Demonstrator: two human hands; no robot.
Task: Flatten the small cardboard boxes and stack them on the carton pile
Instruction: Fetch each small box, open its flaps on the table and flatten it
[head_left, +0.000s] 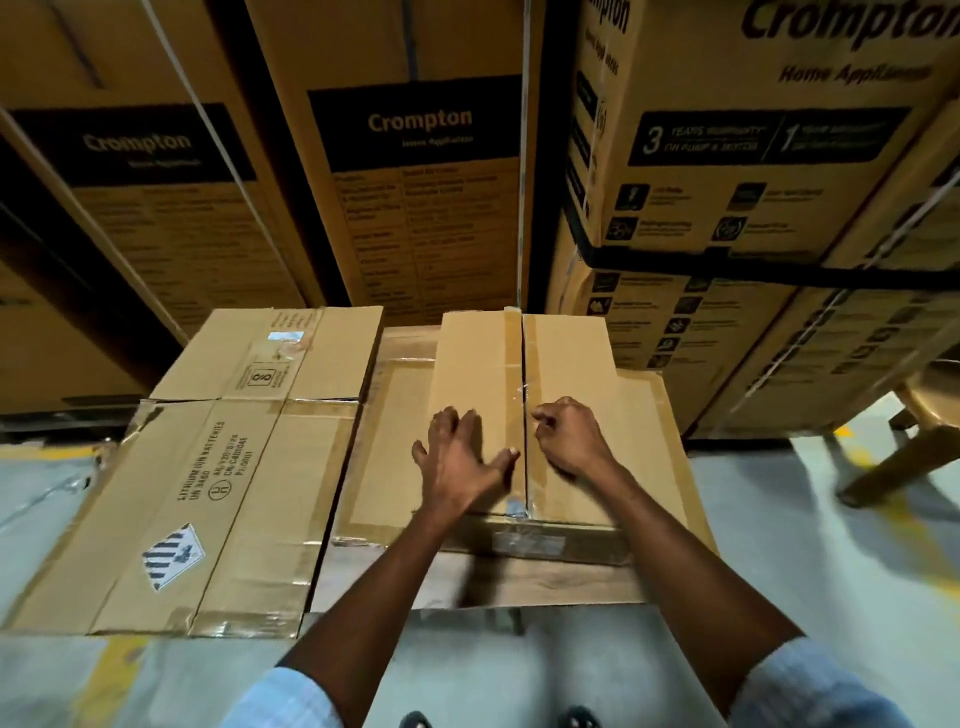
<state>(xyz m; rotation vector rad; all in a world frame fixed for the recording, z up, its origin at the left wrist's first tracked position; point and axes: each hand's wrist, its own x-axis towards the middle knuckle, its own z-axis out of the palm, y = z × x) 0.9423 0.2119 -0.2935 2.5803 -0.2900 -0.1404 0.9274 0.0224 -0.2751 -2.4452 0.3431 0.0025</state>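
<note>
Head view: a small cardboard box (519, 415) rests on the carton pile (363, 467), in front of stacked Crompton cartons (421, 182). The left hand (462, 457), fingers spread wide, presses flat on the box's left flap. The right hand (571, 436), fingers curled loosely at the centre seam, rests on the right flap, gripping nothing visible.

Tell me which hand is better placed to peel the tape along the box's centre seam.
Probably right. The right hand has its fingers curled at the seam of the small cardboard box, by the loose clear tape. The left hand lies flat, bracing the flap.
</note>
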